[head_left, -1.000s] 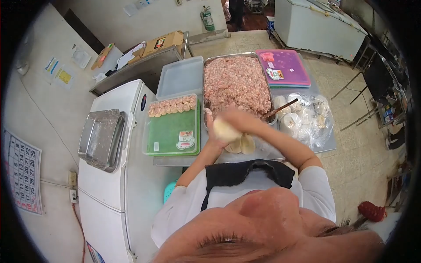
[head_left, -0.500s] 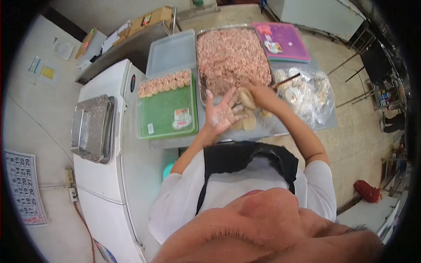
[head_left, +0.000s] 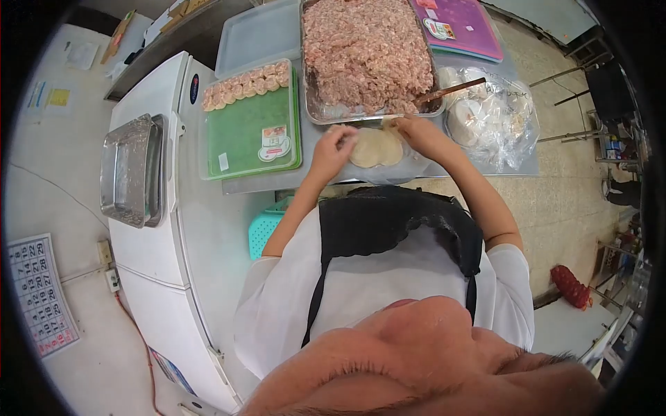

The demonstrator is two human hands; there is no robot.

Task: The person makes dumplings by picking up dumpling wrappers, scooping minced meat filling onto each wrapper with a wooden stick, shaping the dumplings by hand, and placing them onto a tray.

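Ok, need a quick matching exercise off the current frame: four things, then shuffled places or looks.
1. Flat dough rounds
2. Wooden handle
3. Pink-topped pieces
4. Basket

A. Teal, perforated
B. At one end of the green tray
C. Between left hand and right hand
D. Slanting over the meat pan's rim

Pairs: 1-C, 2-D, 3-B, 4-A

Bright even light, glare on plastic bag [head_left: 496, 128], fisheye-bent edges, black corners
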